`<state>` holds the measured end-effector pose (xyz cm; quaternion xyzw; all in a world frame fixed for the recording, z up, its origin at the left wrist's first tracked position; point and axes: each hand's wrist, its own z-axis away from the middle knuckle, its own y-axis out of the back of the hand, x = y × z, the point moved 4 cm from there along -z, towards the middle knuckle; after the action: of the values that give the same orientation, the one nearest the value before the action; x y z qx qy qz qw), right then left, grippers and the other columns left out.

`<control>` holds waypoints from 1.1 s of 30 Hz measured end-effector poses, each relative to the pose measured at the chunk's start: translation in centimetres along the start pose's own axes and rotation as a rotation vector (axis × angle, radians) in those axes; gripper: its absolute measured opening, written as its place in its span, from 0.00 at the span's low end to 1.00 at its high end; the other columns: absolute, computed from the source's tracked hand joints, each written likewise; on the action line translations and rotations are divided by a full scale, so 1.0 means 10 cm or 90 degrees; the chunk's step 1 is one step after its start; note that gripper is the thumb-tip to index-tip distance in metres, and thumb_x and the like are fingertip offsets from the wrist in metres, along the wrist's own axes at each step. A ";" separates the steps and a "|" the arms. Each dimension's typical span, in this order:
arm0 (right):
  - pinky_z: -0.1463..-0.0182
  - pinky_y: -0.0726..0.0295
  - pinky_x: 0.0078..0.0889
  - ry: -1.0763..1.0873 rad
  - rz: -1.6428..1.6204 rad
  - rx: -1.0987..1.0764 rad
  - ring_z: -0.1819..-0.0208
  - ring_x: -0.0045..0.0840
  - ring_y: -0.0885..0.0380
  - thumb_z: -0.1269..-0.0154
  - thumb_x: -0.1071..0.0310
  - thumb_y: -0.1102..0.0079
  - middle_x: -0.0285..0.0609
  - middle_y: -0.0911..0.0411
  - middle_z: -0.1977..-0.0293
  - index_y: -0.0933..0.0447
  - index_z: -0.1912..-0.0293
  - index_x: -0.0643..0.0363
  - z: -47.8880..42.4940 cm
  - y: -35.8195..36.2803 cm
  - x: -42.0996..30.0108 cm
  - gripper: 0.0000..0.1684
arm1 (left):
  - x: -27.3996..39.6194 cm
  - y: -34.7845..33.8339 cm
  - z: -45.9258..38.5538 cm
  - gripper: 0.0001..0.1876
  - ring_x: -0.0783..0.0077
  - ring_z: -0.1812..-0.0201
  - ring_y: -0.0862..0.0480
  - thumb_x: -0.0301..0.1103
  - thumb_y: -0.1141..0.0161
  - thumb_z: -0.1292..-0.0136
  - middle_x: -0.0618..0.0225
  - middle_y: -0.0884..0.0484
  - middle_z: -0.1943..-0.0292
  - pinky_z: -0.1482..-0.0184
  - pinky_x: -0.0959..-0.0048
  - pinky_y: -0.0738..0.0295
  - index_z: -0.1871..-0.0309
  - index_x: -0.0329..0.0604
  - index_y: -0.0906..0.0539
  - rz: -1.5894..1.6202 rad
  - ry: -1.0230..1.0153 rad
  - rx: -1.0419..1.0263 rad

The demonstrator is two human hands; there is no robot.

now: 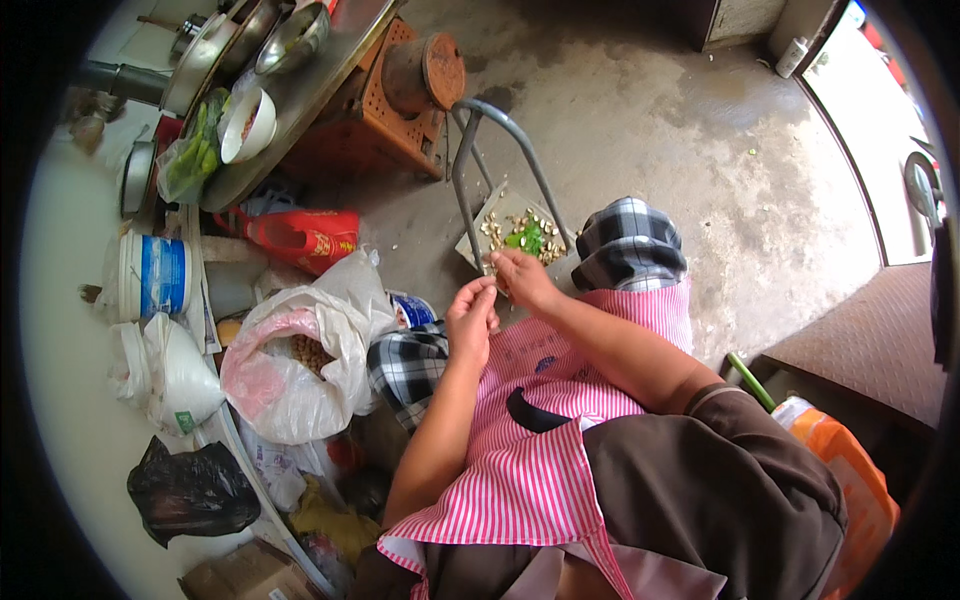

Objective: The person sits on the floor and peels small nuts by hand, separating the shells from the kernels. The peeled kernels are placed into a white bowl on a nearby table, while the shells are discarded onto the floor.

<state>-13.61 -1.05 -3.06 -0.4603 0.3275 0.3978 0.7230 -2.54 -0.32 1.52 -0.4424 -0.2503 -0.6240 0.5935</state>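
My left hand (pixel 472 319) and my right hand (pixel 525 281) meet above my lap, with thumbs and fingertips pinched close together. Whatever lies between the fingertips is too small to make out. Just beyond them on the floor is a dustpan (pixel 516 198) with a bent grey tubular handle (pixel 531 142). Pale shell pieces (pixel 491 231) and a green leaf scrap (pixel 529 238) lie in the pan. To the left of my knee, an open white plastic sack (pixel 281 397) holds small brown nuts or beans (pixel 307 351). A pink-striped apron (pixel 525 472) covers my lap.
An orange-brown metal stove (pixel 360 127) stands ahead, beside a table (pixel 322 82) with a white bowl (pixel 250 127) and bagged green vegetables (pixel 196 154). At left are a red bag (pixel 304 236), a white bucket (pixel 154 274) and a black bag (pixel 191 487). A doorway (pixel 862 135) opens at right.
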 end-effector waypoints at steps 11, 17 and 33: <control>0.72 0.28 0.20 -0.015 -0.001 -0.175 0.75 0.17 0.30 0.30 0.57 0.60 0.37 0.27 0.73 0.30 0.50 0.64 0.13 -0.12 -0.11 0.21 | -0.04 0.07 -0.07 0.15 0.85 0.72 0.26 0.31 0.44 0.38 0.74 0.25 0.70 0.78 0.87 0.38 0.51 0.36 0.28 -0.137 -0.084 0.040; 0.82 0.39 0.18 -0.053 0.006 -0.233 0.83 0.14 0.38 0.31 0.52 0.59 0.31 0.34 0.81 0.29 0.53 0.58 0.18 -0.19 -0.07 0.20 | -0.02 0.10 -0.08 0.10 0.84 0.74 0.25 0.30 0.44 0.39 0.71 0.23 0.71 0.77 0.85 0.37 0.56 0.36 0.26 -0.123 -0.100 0.008; 0.83 0.44 0.18 -0.161 -0.093 -0.215 0.86 0.13 0.43 0.34 0.51 0.53 0.29 0.37 0.85 0.32 0.77 0.55 0.18 -0.18 -0.10 0.21 | 0.14 0.16 0.00 0.06 0.89 0.83 0.38 0.31 0.44 0.38 0.75 0.26 0.76 0.82 0.87 0.45 0.62 0.40 0.26 -0.008 -0.119 0.085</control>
<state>-12.30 -0.10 -0.86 -0.5435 0.1285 0.4483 0.6979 -0.89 -1.32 2.37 -0.4563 -0.3483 -0.5659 0.5918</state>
